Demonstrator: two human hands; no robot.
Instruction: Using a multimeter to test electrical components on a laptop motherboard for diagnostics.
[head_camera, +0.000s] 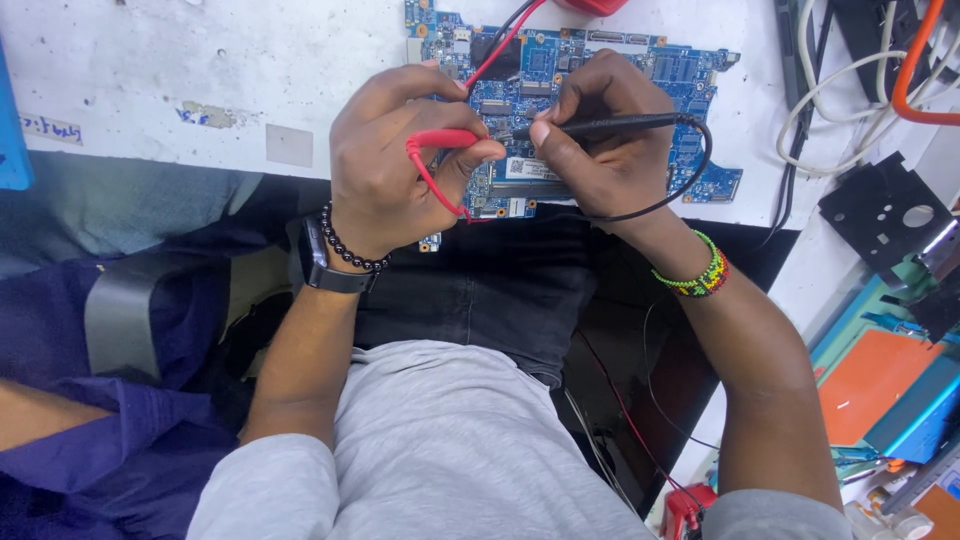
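view: head camera looking down past a grey shirt and dark trousers to the edge of a white table (250, 60).
board: blue circuit board (690, 75) lying flat on the table, its near edge overhanging the table edge above the lap; both hands rest over its near half.
left hand: left hand (385, 165) with its grip closed around a red probe (440, 140), held between thumb and fingers; a dark bead bracelet and a black band sit on the wrist.
right hand: right hand (600, 150) with its grip closed pen-style on a black probe (610, 125); a green bead bracelet circles the wrist.
probe axes: the black probe lies nearly level, body running right, tip pointing left toward the board's middle; the red probe points right, toward it.
key relation: both tips meet over the same small patch of board between the two thumbs, close together; whether either tip touches the board cannot be told.
leads: red lead loops below the left hand; black lead curls round the right hand.
surroundings: white cables (840, 90) and a black metal bracket (885, 215) to the right; blue cloth at left.
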